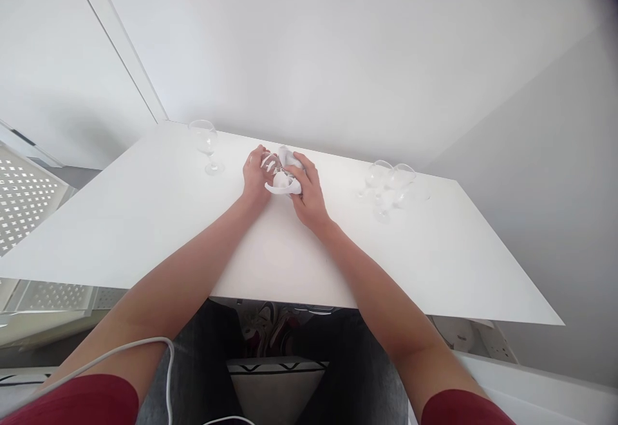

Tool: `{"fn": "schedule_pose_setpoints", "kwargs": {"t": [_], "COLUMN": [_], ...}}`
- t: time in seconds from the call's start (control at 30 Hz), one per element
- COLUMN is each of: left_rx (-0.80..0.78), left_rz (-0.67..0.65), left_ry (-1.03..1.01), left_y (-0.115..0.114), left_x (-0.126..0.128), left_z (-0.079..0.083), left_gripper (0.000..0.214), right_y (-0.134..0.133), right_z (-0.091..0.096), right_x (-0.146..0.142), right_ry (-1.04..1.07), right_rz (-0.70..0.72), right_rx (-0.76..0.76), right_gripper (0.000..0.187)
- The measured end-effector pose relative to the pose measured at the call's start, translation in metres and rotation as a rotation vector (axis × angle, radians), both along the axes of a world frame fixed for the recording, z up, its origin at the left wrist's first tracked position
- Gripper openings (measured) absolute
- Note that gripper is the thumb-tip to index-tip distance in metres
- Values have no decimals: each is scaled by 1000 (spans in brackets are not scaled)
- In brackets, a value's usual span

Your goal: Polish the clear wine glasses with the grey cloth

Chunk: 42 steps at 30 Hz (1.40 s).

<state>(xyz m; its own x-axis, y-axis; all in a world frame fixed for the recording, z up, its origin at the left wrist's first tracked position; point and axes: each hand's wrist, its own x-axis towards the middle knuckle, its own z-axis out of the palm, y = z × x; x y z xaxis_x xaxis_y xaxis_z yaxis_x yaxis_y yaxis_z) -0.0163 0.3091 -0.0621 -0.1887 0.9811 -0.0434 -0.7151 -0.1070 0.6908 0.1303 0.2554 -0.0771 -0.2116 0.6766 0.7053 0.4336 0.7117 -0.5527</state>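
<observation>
My left hand [257,172] is wrapped around the bowl of a clear wine glass [270,163], which lies on its side between my hands. A white cloth [284,184] is bunched in my right hand [309,188], pressed around the other end of the glass. The cloth and fingers hide the glass's stem and foot. Both hands are above the middle of the white table [284,251]. Another wine glass [206,145] stands upright to the left of my left hand.
Several clear wine glasses [386,177] are grouped on the table to the right; their outlines are faint. A white wall [299,51] rises behind the table's back edge. A white cable [145,342] crosses my left arm. White perforated baskets [24,196] are at the left.
</observation>
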Motion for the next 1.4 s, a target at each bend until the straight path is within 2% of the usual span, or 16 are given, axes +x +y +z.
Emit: {"fn": "schedule_pose_setpoints", "kwargs": {"t": [0.13,0.23,0.37,0.53,0.63,0.7,0.73,0.83,0.9,0.97,1.0,1.07,1.13,1.27,1.33,1.4], "left_rx": [74,162,216,251,243,209,186,124,100,98,112,160,203,185,124,62], "left_rz": [-124,-218,-318,-369,-382,-354,-331,-252,-252,-303,-339,-403,-443,-410,-328,-226], "left_ry": [55,112,207,253,249,241,244,280,308,329,334,323,292,259,242,217], "left_y": [2,3,-1,-6,-4,-2,-1,1,0,-3,-5,-8,-10,-8,-4,0], "left_x": [4,8,9,8,8,9,10,12,13,14,14,13,12,12,12,12], "left_z": [-1,-3,-1,0,-1,-3,-4,-4,-3,0,1,2,3,2,0,-2], "left_gripper": [31,31,34,39,38,36,35,32,29,27,27,29,32,35,34,33], "right_y": [-3,-6,-5,5,6,3,0,-9,-13,-15,-16,-16,-15,-5,-1,-1], "right_z": [3,8,13,11,8,8,8,10,12,14,15,16,18,16,14,12], "right_x": [0,3,5,7,6,4,3,-3,-5,-5,-4,0,2,2,-1,-5], "right_ry": [194,426,728,1084,1159,1072,973,531,307,229,242,359,578,972,1030,975], "right_rz": [-47,-160,-273,-267,-189,-209,-235,-258,-265,-300,-314,-321,-315,-192,-98,-97], "right_rx": [-152,-365,-652,-846,-927,-878,-793,-349,-75,55,45,-101,-344,-780,-902,-887], "right_gripper": [40,28,40,45,46,44,42,27,22,26,29,34,36,30,35,40]}}
